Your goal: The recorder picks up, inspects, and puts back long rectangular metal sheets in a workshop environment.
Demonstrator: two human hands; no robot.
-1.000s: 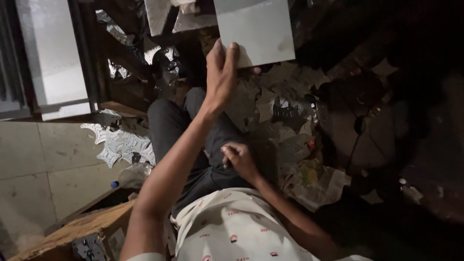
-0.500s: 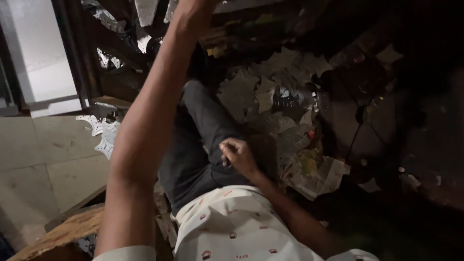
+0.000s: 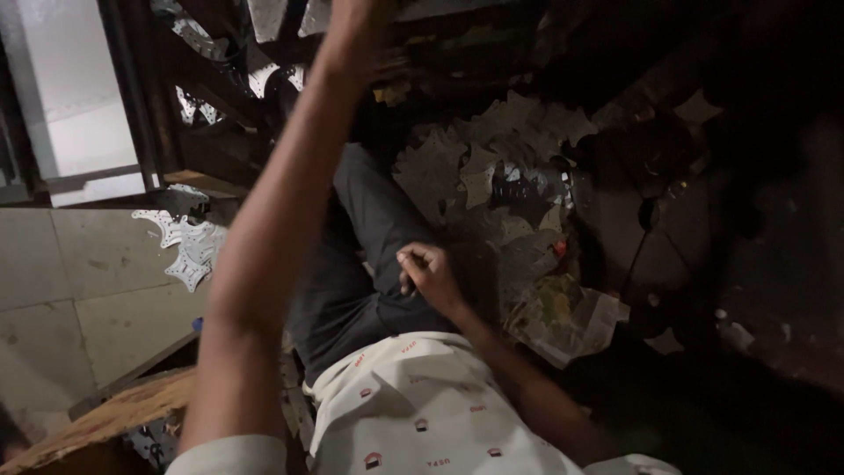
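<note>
My left arm is stretched up and forward, and my left hand (image 3: 356, 19) reaches the top edge of the view, where its fingers are cut off. What it holds cannot be seen. My right hand (image 3: 428, 274) rests on my lap against my dark grey trousers (image 3: 352, 255), its fingers curled into a loose fist. Something small and dark may sit under the fingers, but it is too dim to tell. My white patterned shirt (image 3: 413, 422) fills the bottom of the view.
Thin grey metal cut-out scraps (image 3: 492, 171) litter the dark floor ahead, with more scraps (image 3: 189, 251) on the pale tiles (image 3: 70, 299) at left. Crumpled newspaper (image 3: 567, 321) lies right of my knee. A wooden board (image 3: 114, 413) is at lower left, with a white panel (image 3: 79, 105) beyond it.
My left hand has lifted the flat grey sheet it held up and forward, and the sheet has left the view. The view has tipped closer. My right hand has stayed on my lap.
</note>
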